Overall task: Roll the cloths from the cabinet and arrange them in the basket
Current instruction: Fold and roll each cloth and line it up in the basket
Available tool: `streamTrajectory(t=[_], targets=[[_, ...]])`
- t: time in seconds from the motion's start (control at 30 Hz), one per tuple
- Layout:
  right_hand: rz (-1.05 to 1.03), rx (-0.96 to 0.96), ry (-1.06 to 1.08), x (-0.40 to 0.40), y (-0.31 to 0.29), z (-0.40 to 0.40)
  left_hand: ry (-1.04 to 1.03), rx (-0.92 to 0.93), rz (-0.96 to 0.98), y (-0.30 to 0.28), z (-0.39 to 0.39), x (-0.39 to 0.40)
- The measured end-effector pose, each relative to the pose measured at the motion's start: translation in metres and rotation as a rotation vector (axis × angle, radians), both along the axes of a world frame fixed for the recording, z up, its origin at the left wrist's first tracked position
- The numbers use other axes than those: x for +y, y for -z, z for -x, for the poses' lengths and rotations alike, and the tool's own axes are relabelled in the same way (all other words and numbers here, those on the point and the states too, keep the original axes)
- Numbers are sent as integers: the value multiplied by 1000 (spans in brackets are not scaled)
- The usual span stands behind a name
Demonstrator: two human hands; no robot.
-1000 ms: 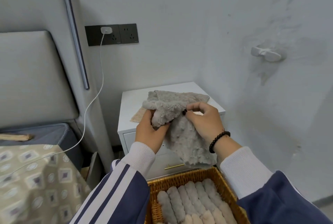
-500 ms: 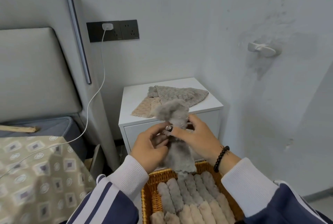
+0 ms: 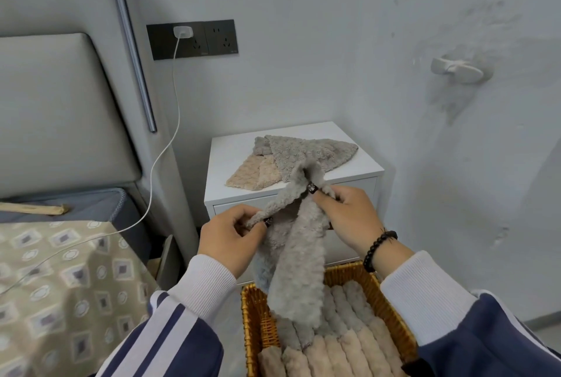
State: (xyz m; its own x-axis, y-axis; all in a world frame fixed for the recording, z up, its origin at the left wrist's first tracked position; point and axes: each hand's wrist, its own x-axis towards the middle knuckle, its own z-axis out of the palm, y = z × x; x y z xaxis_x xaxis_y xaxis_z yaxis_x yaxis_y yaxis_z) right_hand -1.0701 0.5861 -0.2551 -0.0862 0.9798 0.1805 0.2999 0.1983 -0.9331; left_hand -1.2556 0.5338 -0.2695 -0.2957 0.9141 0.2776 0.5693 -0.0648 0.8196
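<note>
Both hands (image 3: 230, 234) (image 3: 346, 215) pinch cloth (image 3: 296, 258) top, rest hangs below grip

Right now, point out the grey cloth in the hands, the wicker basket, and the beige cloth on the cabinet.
grey cloth (image 3: 299, 258): head view, middle of its hanging length.
wicker basket (image 3: 253, 322): head view, left wall.
beige cloth (image 3: 253, 174): head view, middle of its exposed part.

The cloth (image 3: 296, 250) held up is fluffy grey, and the basket (image 3: 253, 320) below is golden-brown wicker holding grey and beige rolls. On the white cabinet (image 3: 358, 168) lie a grey cloth and a beige one. The sleeves (image 3: 182, 325) are navy with white stripes and cuffs, the bedspread (image 3: 57, 279) is tan with what look like small grey-blue squares, and the wrist bracelet (image 3: 378, 247) is black.
</note>
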Motion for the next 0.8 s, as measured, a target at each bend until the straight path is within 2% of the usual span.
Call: streamTrajectory(t=[0.1, 0.17, 0.23, 0.4, 0.53, 0.6, 0.67, 0.73, 0.8], targets=[[-15, 40, 85, 2, -6, -8, -6, 45, 22, -1, 9, -1], [-63, -59, 83, 4, -6, -13, 9, 44, 18, 0, 14, -3], [-79, -143, 34, 4, -4, -13, 54, 38, 11, 3, 18, -6], [-66, -83, -291, -8, 1, -1, 116, 20, 20, 14, 24, -11], [-188, -131, -257, -9, 1, 1, 115, 13, 16, 12, 28, -11], [-177, -45, -174, -5, 0, 2, 140, -8, 72, 10, 29, -12], [-59, 171, -73, 0, -4, 0, 174, 12, 148, 8, 28, -13], [79, 351, 14, 7, -6, -7, 169, 130, 204, 11, 26, -10], [137, 389, 66, 10, -5, -13, 170, 274, 265, 14, 24, -8]])
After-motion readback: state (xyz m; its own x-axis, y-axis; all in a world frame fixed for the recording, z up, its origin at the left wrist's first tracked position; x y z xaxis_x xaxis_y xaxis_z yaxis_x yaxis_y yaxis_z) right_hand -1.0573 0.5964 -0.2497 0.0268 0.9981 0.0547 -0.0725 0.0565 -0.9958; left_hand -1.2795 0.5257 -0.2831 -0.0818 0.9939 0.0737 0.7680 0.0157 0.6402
